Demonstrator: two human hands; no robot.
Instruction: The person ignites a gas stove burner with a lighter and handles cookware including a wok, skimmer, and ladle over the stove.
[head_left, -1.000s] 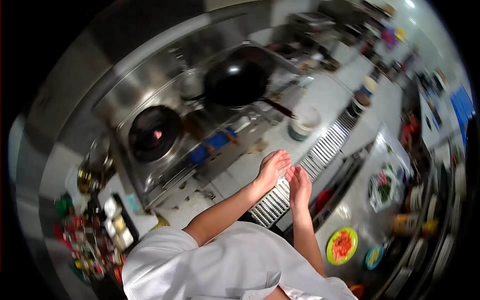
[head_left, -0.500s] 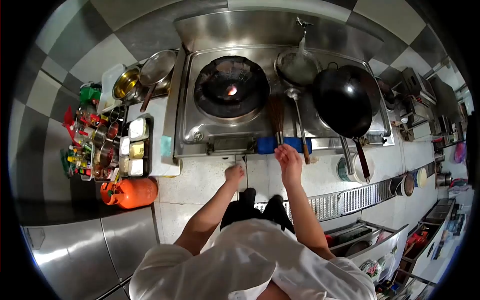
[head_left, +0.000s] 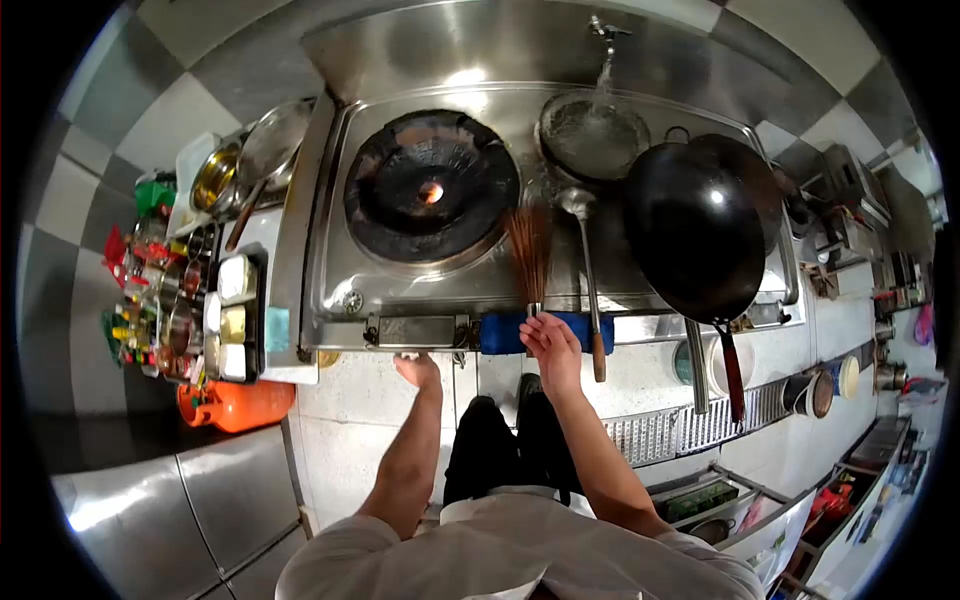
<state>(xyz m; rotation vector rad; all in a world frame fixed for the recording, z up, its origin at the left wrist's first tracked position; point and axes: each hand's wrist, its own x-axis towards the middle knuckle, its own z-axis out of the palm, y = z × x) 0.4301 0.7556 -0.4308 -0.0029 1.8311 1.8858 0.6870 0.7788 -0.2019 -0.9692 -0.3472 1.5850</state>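
Brown brush point(head_left: 530, 248) pinched in right grip point(head_left: 556, 350); left grip point(head_left: 420, 371) now at stove edge point(head_left: 338, 335), closure unclear.

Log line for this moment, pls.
right hand: fingers at brush handle, grip unclear | left hand: at front edge of stove | burner: glowing at centre | tap: running

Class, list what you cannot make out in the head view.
In the head view:
Handle of the brush: mostly covered by the right hand.
Bucket: partly hidden behind the wok handle.
Labels on the bottles: too small to read.
White shirt: cut off by the bottom edge.
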